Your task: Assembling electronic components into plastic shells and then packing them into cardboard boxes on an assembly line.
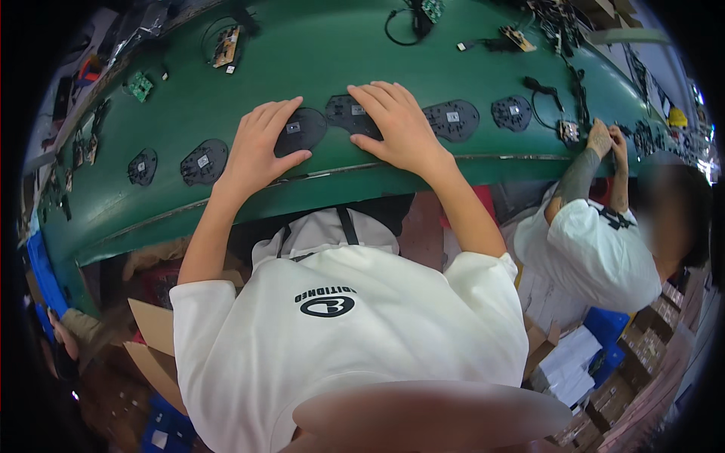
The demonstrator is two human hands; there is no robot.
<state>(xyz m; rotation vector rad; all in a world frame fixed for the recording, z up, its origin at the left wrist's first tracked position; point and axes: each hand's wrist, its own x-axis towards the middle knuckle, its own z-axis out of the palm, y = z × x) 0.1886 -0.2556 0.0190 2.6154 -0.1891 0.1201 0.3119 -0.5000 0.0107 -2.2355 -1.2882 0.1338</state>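
Two rounded black plates are being touched by a person's two bare hands at the near middle of a green surface (340, 57). The left plate (306, 134) is being spanned from its left side by the left hand (260, 143), and the right plate (343, 108) from its right side by the right hand (400, 128). Both hands are being held wide, thumbs well apart from fingers; whether either plate is being gripped cannot be told.

The same row is being continued on the left by a nearer black piece (204, 161) and an outer black piece (142, 167), and on the right by a third piece (453, 121) and a fourth piece (512, 113).

Farther back, space is being taken up by a small green circuit board (140, 87) at left, a tan circuit board (226, 47) beside a dark cable, and another tan board (518, 39) at far right. At right, small parts are being handled by a co-worker in a white shirt (585, 253). Below the surface at near left, floor space is being filled by an open cardboard box (155, 326).
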